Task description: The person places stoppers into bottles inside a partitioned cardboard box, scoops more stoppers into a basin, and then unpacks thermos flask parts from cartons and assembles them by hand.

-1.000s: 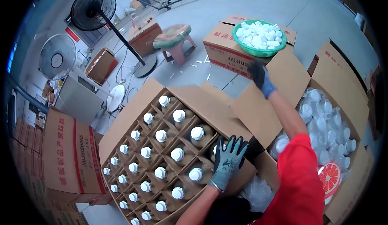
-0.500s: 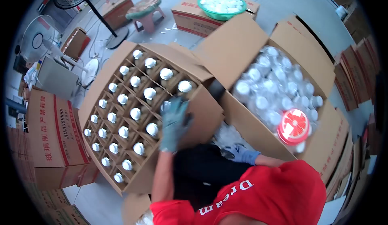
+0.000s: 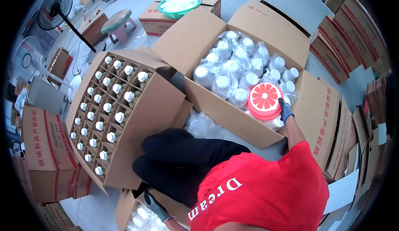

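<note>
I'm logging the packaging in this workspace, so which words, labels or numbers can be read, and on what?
"Dream": white letters on the red shirt.
"玻璃制品 严禁踩踏": red, on the left carton.
"JIUJIU…": black, same carton; the rest is too small to be sure.
Too small or blurred to quote: red characters on the bottle box's right flap, print on the upper-right cartons and the carton under the basin.
No readable numbers.
</note>
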Demonstrator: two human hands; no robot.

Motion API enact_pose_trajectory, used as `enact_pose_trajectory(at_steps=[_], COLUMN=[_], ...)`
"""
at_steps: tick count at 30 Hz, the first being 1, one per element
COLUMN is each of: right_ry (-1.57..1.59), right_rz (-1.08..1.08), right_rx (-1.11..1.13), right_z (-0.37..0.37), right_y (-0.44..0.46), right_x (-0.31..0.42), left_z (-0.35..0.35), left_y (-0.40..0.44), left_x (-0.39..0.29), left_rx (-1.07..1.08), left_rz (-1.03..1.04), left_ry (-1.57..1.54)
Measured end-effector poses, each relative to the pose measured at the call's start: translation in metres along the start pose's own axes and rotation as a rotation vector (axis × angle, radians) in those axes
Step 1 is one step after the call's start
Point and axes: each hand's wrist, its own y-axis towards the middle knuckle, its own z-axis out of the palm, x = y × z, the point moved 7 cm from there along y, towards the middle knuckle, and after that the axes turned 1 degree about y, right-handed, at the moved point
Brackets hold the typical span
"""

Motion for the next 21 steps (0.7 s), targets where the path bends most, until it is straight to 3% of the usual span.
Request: enact_pose_trajectory(at_steps=[2,3,5,6,7,8,9,10,11,13,15,18,19,21], right_ry=[0.027,0.024,0.070,0.093,0.114,0.218,-0.271,-0.125,-0.518,-0.738,-0.846,-0.852,-0.819,-0.464], right_rz=[-0.168,-0.265,-0.176,-0.240,-0.299,-0.618,-0.593,-0.807,-0.735,-1.119,-1.331,-1.428,-1.419,-1.318], right_rx=[0.068,0.095,0.188,0.277,0.365,0.315,0.202,0.070,0.185,0.192,0.318,0.588,0.702,1.034], right_z=[0.006,0.015,0.051,0.080,0.118,0.150,0.181,0.208,0.223,0.253,0.270,0.266,0.262,0.235], right_y=[0.016,0.018,0.022,0.006,-0.023,-0.064,-0.071,-0.106,-0.176,-0.244,-0.289,-0.316,-0.321,-0.315], right_x=[0.007,0.016,0.016,0.024,0.032,0.053,0.043,0.037,0.081,0.094,0.078,0.052,0.047,0.062], left_z=[0.004,0.002,0.015,0.038,0.065,0.094,0.133,0.177,0.218,0.304,0.371,0.394,0.396,0.392], left_y=[-0.005,-0.006,-0.014,-0.025,-0.031,-0.039,-0.042,-0.060,-0.067,-0.068,-0.052,-0.038,-0.028,0.000], left_x=[0.016,0.001,-0.081,-0.147,-0.195,-0.232,-0.250,-0.303,-0.316,-0.306,-0.283,-0.266,-0.252,-0.210], left_rx=[-0.003,-0.104,-0.297,-0.315,-0.256,-0.195,-0.051,0.215,0.392,0.756,0.853,0.798,0.771,0.723], left_rz=[-0.024,0.057,0.224,0.299,0.477,0.652,0.684,0.819,0.868,0.318,0.078,-0.059,0.027,0.205], left_ry=[0.022,0.025,0.028,0.062,0.152,0.243,0.127,0.061,0.101,-0.373,-0.428,-0.333,-0.274,-0.152])
